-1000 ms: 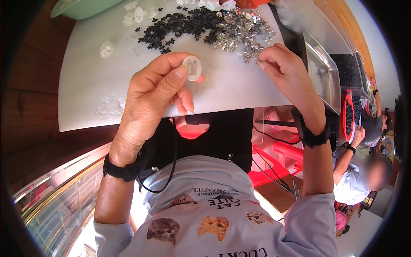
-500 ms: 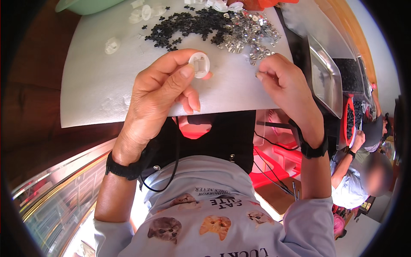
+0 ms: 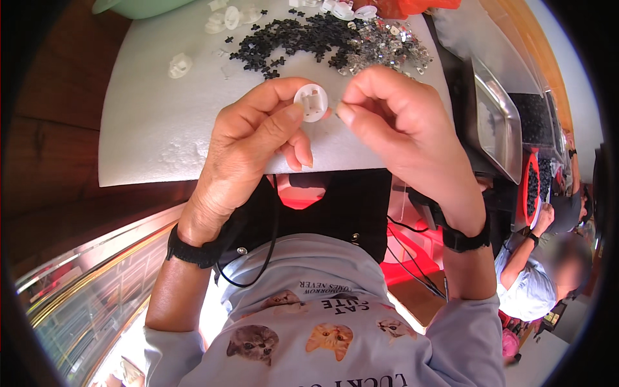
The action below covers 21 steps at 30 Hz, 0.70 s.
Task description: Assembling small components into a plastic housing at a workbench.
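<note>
Between the thumb and fingers of my left hand point(image 3: 258, 129) is a round white plastic part point(image 3: 311, 103), its recessed side with small slots turned up. My right hand point(image 3: 403, 116) is pinched just to the right of it, thumb against index finger; whatever lies in the pinch is too small to make out. Beyond my hands, black cross-shaped pieces point(image 3: 284, 42) lie in a heap on the white foam-like mat point(image 3: 148, 142). A pile of small shiny metal pieces point(image 3: 387, 48) adjoins them on the right.
More white round parts point(image 3: 232, 18) lie at the far edge, and a single one point(image 3: 180, 65) sits at the left. A green bowl point(image 3: 138, 6) stands far left. To the right are a metal tray point(image 3: 493, 122) and a red-rimmed container point(image 3: 531, 184). Another person point(image 3: 525, 277) works at the far right.
My right hand has moved left from beside the metal pieces to the white round part, still pinched. My left hand keeps its hold, shifted slightly right in the picture.
</note>
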Each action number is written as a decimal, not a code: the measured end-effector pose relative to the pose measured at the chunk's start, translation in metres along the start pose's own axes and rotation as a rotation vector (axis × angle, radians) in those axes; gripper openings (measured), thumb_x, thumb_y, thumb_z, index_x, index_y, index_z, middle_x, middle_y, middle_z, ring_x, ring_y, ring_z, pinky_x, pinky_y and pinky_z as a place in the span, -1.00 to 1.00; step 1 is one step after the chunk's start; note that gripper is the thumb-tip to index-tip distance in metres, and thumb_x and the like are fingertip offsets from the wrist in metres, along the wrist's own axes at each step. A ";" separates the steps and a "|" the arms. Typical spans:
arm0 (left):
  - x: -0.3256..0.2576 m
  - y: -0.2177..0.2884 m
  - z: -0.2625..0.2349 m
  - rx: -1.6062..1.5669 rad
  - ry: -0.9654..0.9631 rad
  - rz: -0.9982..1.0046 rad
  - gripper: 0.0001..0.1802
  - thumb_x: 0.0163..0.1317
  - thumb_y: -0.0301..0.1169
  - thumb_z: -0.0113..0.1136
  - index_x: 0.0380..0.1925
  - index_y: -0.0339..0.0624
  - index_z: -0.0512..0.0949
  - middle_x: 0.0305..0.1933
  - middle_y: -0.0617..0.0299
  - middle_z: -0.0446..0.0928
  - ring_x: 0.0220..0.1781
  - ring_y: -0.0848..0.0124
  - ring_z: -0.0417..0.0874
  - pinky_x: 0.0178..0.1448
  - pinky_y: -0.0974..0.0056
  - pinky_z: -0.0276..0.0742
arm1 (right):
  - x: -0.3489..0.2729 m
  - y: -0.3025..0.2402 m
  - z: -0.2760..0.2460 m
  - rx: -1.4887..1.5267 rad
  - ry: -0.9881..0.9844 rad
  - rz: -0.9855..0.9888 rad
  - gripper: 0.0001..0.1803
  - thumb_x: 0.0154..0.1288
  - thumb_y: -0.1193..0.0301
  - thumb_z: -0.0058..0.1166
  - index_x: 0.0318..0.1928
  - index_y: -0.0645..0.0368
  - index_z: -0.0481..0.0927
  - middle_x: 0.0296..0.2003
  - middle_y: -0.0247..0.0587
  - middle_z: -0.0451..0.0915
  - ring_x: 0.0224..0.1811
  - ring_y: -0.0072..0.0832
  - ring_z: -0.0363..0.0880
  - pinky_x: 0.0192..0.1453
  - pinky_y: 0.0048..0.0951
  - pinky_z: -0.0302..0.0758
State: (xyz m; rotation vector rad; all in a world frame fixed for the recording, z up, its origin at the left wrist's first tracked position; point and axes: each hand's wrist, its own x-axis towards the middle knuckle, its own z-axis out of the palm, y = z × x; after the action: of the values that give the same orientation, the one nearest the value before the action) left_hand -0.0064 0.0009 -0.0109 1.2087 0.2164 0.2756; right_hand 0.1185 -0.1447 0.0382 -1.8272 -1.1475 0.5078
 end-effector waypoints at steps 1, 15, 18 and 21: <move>0.000 0.001 -0.001 0.029 0.006 -0.031 -0.71 0.41 -0.37 -0.06 0.00 -0.32 0.46 -0.35 0.22 0.57 -0.49 0.61 0.52 -0.39 0.51 0.44 | 0.004 -0.002 0.003 -0.009 -0.012 -0.006 -0.89 0.26 0.56 0.07 -0.38 0.22 0.42 -0.56 -0.57 0.28 -0.53 -0.86 0.16 -0.51 -0.69 0.10; -0.003 0.000 -0.003 -0.027 0.027 -0.061 -0.64 0.43 -0.32 -0.07 0.04 -0.36 0.48 -0.58 0.20 0.55 -0.55 0.54 0.53 -0.39 0.47 0.45 | 0.009 0.009 0.020 -0.310 0.103 -0.378 -0.91 0.18 0.65 0.06 -0.29 0.27 0.49 -0.43 -0.16 0.44 -0.49 -0.34 0.44 -0.42 -0.43 0.37; -0.002 0.001 -0.004 -0.052 0.041 -0.065 -0.65 0.43 -0.31 -0.07 0.04 -0.35 0.48 -0.58 0.20 0.55 -0.56 0.54 0.53 -0.40 0.47 0.45 | 0.006 0.010 0.019 -0.305 0.067 -0.392 -0.85 0.17 0.68 0.06 -0.22 0.30 0.51 -0.42 -0.14 0.43 -0.48 -0.35 0.45 -0.41 -0.45 0.39; -0.001 -0.001 -0.005 -0.040 0.031 -0.062 -0.65 0.43 -0.30 -0.07 0.03 -0.34 0.49 -0.58 0.20 0.55 -0.57 0.53 0.53 -0.41 0.46 0.46 | 0.004 0.014 0.020 -0.278 0.081 -0.407 -0.82 0.17 0.69 0.06 -0.20 0.31 0.51 -0.42 -0.16 0.43 -0.48 -0.37 0.44 -0.42 -0.46 0.39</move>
State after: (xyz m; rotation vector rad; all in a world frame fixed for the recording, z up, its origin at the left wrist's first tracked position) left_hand -0.0090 0.0051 -0.0133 1.1570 0.2735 0.2434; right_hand 0.1130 -0.1341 0.0163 -1.7563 -1.5444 0.0394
